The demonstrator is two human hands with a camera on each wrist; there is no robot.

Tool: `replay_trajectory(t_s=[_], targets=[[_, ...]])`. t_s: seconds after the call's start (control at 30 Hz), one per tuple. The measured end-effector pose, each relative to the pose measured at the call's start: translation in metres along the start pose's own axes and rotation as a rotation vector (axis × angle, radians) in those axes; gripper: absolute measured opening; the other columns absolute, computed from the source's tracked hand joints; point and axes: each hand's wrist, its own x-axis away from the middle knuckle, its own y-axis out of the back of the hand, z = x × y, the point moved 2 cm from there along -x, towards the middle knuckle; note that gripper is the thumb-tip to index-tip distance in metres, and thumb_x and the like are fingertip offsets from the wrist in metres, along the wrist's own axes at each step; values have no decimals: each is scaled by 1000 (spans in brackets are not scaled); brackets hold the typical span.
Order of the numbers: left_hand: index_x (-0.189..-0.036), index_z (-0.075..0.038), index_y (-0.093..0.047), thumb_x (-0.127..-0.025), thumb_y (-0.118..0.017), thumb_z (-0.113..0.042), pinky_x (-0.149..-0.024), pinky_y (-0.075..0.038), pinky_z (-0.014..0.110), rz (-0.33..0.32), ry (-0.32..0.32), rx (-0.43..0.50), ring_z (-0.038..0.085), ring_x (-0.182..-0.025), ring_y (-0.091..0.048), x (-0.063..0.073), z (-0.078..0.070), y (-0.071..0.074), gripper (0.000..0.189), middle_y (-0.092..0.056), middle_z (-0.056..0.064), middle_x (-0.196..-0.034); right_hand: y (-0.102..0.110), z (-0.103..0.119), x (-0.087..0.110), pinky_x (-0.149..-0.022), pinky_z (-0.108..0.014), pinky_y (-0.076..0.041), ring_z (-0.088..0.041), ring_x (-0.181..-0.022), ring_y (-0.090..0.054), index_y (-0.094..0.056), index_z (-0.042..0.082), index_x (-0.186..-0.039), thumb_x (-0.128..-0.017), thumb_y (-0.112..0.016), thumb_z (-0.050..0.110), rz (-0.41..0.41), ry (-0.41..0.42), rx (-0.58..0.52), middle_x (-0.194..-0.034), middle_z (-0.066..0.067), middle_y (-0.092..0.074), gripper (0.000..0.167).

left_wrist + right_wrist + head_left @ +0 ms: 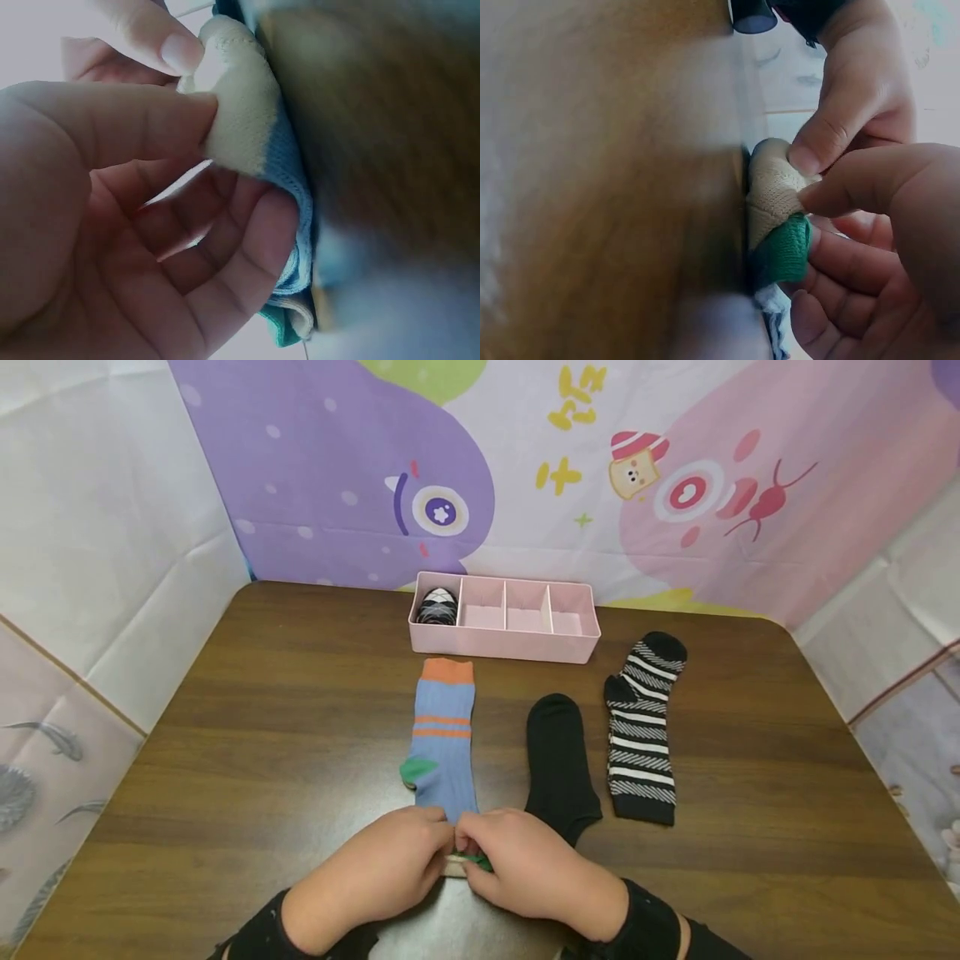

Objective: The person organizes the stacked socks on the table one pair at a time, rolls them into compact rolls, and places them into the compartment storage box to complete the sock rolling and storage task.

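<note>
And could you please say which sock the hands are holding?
The blue sock with orange bands: the left hand and right hand pinch its near end; the plain black sock and striped sock lie unheld.

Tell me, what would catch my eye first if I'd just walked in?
Probably the backdrop, with its big purple and pink cartoon creatures behind the table. Nearest the viewer, the left hand and right hand pinch the cream end of a blue sock with orange bands. Beyond it stands a pink box, a patterned bundle in its leftmost compartment.
</note>
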Motion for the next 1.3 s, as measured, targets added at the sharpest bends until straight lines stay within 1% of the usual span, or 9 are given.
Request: replay_trajectory(t_s=[0.13, 0.23, 0.33, 0.53, 0.7, 0.9, 1.17, 1.23, 1.3], targets=[[-77, -17, -60, -91, -68, -6, -62, -45, 26, -12, 17, -1, 4, -64, -44, 1, 0, -2, 19, -45, -11, -74, -2, 0, 1, -67, -18, -45, -1, -73, -52, -66, 20, -95, -96, -74, 14, -55, 55, 27, -90, 12, -58, 10], [-78, -17, -54, -91, -68, -4, -59, -43, 25, -13, 39, 17, 5, -62, -43, 1, 1, -3, 23, -43, -9, -74, -3, 2, 1, -73, -21, -47, -4, -80, -57, -74, 22, -94, -94, -76, 15, -111, 129, 127, -96, 9, -60, 7], [-81, -16, -55, -90, -71, -2, -59, -43, 25, -4, 42, 37, 5, -65, -47, 1, 3, -4, 23, -45, -9, -77, -2, 5, 2, -74, -23, -46, -6, -81, -57, -79, 23, -92, -91, -79, 18, -118, 178, 246, -95, 10, -62, 5], [-84, -16, -63, -83, -75, -6, -63, -48, 25, 13, 38, 29, 6, -67, -52, 1, 3, -3, 16, -51, -9, -81, 0, 10, 2, -68, -18, -38, -4, -75, -47, -78, 24, -92, -86, -81, 24, -20, 160, 321, -92, 13, -63, 7], [-83, -19, -60, -75, -81, -16, -65, -46, 27, 53, 77, 45, 5, -67, -46, 1, 2, -4, 23, -47, -11, -82, 0, 10, 1, -66, -20, -37, -5, -69, -44, -74, 22, -85, -87, -77, 15, -40, 144, 322, -79, 13, -58, 8], [-86, -19, -56, -80, -81, -11, -66, -45, 29, 44, 81, 33, 6, -69, -47, 1, 2, -3, 27, -47, -11, -82, -1, 5, -1, -71, -21, -44, -2, -74, -50, -73, 21, -91, -89, -74, 13, -54, 91, 193, -84, 15, -62, 8], [-79, -19, -54, -85, -70, -7, -62, -44, 27, -1, 61, 16, 5, -65, -44, 3, 1, -3, 21, -45, -11, -76, -2, -11, -1, -71, -21, -49, -1, -77, -56, -65, 22, -99, -91, -71, 6, 34, -111, -242, -87, 16, -60, 19], [-78, -19, -56, -85, -69, -6, -63, -44, 27, -18, 36, -14, 6, -66, -44, 3, 1, -3, 19, -45, -11, -77, -2, -11, -1, -70, -21, -48, -3, -77, -54, -65, 21, -98, -92, -72, 6, 22, -105, -248, -87, 13, -57, 18], [-78, -18, -60, -87, -69, -7, -65, -45, 27, -26, 21, -42, 7, -68, -46, 3, 0, -4, 17, -45, -10, -77, -2, -8, -1, -67, -20, -45, -3, -73, -50, -66, 21, -93, -93, -73, 9, -6, -59, -153, -86, 12, -55, 15]])
